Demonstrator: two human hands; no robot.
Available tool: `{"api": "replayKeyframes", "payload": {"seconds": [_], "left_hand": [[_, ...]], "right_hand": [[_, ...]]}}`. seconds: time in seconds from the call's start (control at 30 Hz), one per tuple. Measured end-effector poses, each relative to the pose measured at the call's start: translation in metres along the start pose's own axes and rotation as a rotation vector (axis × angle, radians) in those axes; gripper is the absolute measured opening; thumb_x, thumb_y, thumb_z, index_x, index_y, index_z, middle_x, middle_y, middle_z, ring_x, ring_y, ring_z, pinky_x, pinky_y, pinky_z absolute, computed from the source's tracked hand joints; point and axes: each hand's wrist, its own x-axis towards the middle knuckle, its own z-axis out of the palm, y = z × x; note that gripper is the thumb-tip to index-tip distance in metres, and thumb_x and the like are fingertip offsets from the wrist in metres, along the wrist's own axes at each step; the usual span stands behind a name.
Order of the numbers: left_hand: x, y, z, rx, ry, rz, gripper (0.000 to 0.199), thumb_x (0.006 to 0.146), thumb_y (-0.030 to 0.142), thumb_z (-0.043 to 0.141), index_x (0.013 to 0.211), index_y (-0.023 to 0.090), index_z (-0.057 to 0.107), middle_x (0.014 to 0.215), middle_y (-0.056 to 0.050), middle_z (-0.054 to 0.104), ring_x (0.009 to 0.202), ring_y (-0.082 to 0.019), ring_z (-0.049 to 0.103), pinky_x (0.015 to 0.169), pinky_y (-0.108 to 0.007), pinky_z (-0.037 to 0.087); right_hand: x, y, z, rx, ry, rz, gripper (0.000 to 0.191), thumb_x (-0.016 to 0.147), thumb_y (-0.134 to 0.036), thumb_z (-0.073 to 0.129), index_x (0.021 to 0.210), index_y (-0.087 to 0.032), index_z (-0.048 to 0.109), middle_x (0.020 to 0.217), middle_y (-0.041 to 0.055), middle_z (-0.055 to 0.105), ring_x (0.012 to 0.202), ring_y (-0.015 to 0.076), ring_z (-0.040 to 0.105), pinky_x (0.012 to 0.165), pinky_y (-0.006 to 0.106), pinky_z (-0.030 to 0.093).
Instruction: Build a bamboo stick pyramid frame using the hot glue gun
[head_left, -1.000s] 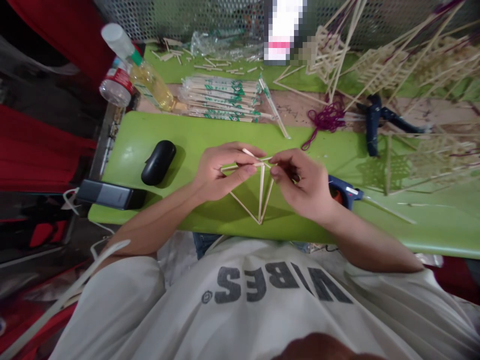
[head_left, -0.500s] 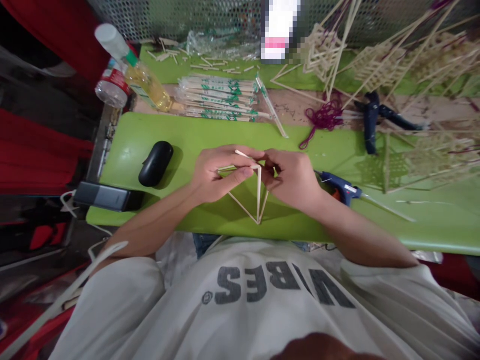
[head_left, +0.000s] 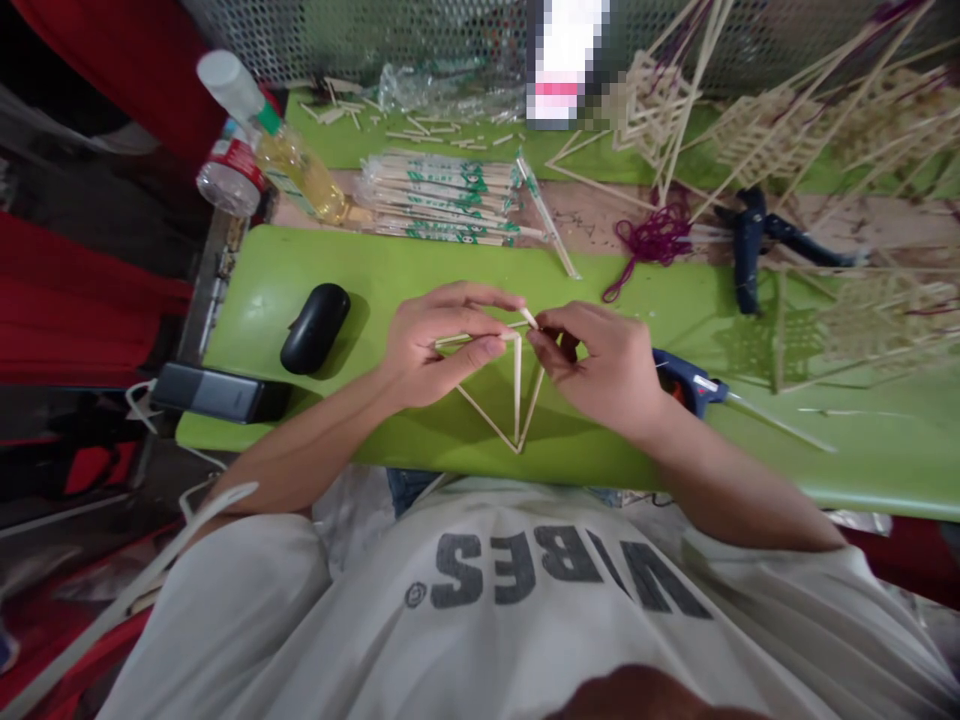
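A small frame of thin wooden sticks (head_left: 518, 390) stands over the green board, its joined corner pointing toward my body. My left hand (head_left: 446, 340) is closed on its upper corner, thumb below and fingers above. In my right hand (head_left: 596, 355), thumb and fingertips pinch a short wooden stick (head_left: 529, 317) beside that corner. The stick's far end lies near my left index fingertip; I cannot tell if they touch. Just right of my right hand lies a blue glue gun (head_left: 697, 388), partly hidden, with a clear glue stick (head_left: 780, 420) coming out of it.
Wrapped chopsticks (head_left: 442, 195), purple string (head_left: 656, 238) and dark pliers-like tool handles (head_left: 748, 250) lie beyond the board (head_left: 420, 260). Finished-looking stick lattices (head_left: 765, 130) crowd the right. At left are a black case (head_left: 315, 328), a power bank (head_left: 217, 392) and a yellow-liquid bottle (head_left: 300, 175).
My right hand has shifted slightly right, away from the left fingers. The short stick, earlier lying across my left fingers, is now between both hands' fingertips. The frame stays in my left hand.
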Motion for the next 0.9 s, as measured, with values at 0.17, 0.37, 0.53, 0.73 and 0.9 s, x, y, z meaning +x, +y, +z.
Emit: {"api": "replayKeyframes", "payload": {"seconds": [0.17,0.37,0.53,0.73,0.9], "left_hand": [[0.0037,0.0041,-0.0008,-0.006,0.016,0.061,0.019,0.11,0.04,0.096,0.128,0.034,0.097,0.132,-0.009,0.095,0.105,-0.024,0.094,0.078,-0.031,0.074],[0.004,0.0071,-0.0011,0.031,0.015,0.052,0.017,0.112,0.047,0.093,0.119,0.032,0.096,0.115,-0.007,0.094,0.106,-0.024,0.094,0.075,-0.03,0.073],[0.0006,0.0058,-0.0028,0.074,0.009,0.012,0.028,0.114,0.059,0.089,0.112,0.032,0.095,0.107,-0.007,0.093,0.103,-0.026,0.093,0.073,-0.034,0.074],[0.0011,0.0064,-0.0043,0.068,-0.002,0.004,0.025,0.114,0.058,0.088,0.114,0.034,0.096,0.116,-0.006,0.094,0.102,-0.026,0.093,0.073,-0.034,0.074],[0.0017,0.0064,-0.0047,0.055,0.004,0.027,0.021,0.113,0.055,0.089,0.115,0.035,0.095,0.116,-0.006,0.094,0.1,-0.025,0.093,0.07,-0.032,0.072]], "right_hand": [[-0.0035,-0.0031,-0.0066,-0.032,-0.029,-0.045,0.013,0.11,-0.021,0.071,0.108,-0.021,0.085,0.091,0.0067,0.083,0.068,0.0174,0.068,0.064,0.034,0.048],[-0.0071,-0.0021,-0.0055,-0.085,-0.053,-0.042,0.012,0.108,-0.019,0.071,0.107,-0.023,0.083,0.102,0.0088,0.088,0.078,0.0208,0.076,0.069,0.035,0.051],[-0.0085,-0.0028,-0.0045,-0.104,-0.046,-0.065,0.013,0.106,-0.018,0.072,0.108,-0.024,0.083,0.099,0.0073,0.088,0.075,0.0211,0.075,0.069,0.036,0.053],[-0.0075,-0.0065,-0.0046,-0.133,-0.041,-0.1,0.017,0.109,-0.016,0.069,0.108,-0.023,0.085,0.097,0.0069,0.087,0.069,0.0191,0.071,0.07,0.036,0.052],[-0.0074,-0.0061,-0.0048,-0.139,-0.052,-0.1,0.017,0.11,-0.017,0.069,0.109,-0.022,0.085,0.097,0.0068,0.087,0.069,0.0189,0.071,0.068,0.036,0.05]]}}
